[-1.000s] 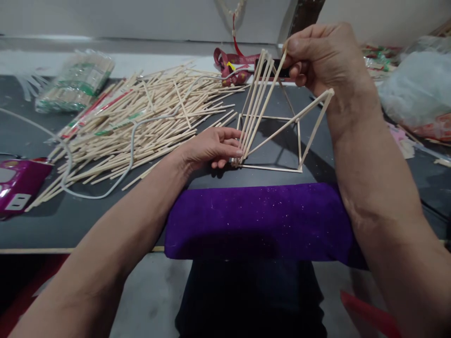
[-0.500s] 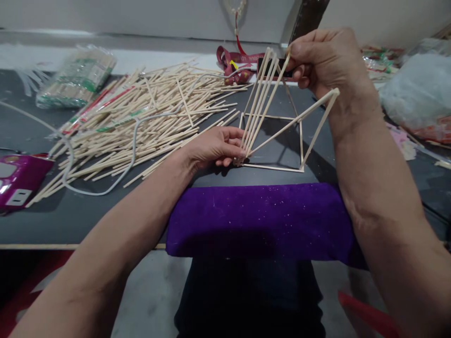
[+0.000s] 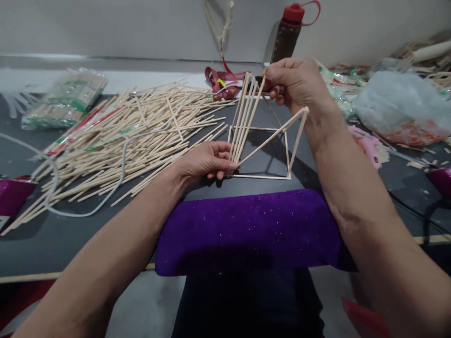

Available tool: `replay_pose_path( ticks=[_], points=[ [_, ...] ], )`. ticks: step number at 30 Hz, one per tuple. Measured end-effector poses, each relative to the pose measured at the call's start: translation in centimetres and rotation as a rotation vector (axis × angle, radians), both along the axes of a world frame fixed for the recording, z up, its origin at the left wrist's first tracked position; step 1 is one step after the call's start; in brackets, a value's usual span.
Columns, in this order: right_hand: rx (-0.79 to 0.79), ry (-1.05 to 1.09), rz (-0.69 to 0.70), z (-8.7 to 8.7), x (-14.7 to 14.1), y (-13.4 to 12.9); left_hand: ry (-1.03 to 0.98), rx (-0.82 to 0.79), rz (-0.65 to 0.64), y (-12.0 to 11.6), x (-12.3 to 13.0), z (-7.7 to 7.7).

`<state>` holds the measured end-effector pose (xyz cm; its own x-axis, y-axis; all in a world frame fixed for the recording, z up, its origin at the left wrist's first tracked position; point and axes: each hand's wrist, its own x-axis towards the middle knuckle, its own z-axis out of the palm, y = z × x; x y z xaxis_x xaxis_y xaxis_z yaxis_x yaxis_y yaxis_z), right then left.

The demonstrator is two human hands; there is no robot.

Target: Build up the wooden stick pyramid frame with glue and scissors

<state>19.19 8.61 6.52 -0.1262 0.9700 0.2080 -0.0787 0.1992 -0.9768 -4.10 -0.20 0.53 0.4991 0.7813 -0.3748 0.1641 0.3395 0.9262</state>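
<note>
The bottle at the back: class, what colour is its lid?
The lid is red, seen best in the current head view.

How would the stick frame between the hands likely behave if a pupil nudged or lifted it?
The stick frame would probably feel light for its size, being thin sticks around open gaps. It looks fragile: slender sticks seem to meet only at their ends. A nudge might tip it, since its raised sticks lean rather than stand straight.

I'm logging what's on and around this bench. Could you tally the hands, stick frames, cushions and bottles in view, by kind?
Hands (left hand, right hand): 2
Stick frame: 1
Purple cushion: 1
Red-lidded bottle: 1
Total: 5
</note>
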Motion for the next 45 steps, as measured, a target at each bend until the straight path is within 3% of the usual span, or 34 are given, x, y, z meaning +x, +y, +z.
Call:
replay_pose_path(
  ticks=[16, 31, 45],
  points=[
    [-0.044, -0.007, 0.084, -0.7, 0.0, 0.8, 0.026, -0.009, -0.016, 0.3, -0.2, 0.0],
    [0.012, -0.058, 0.049, -0.8, -0.2, 0.7, 0.040, -0.026, 0.005, 0.1, 0.0, 0.2],
    [0.040, 0.066, 0.076, -0.4, -0.7, 0.3, -0.013, 0.001, -0.005, -0.1, 0.1, -0.1]
  ],
)
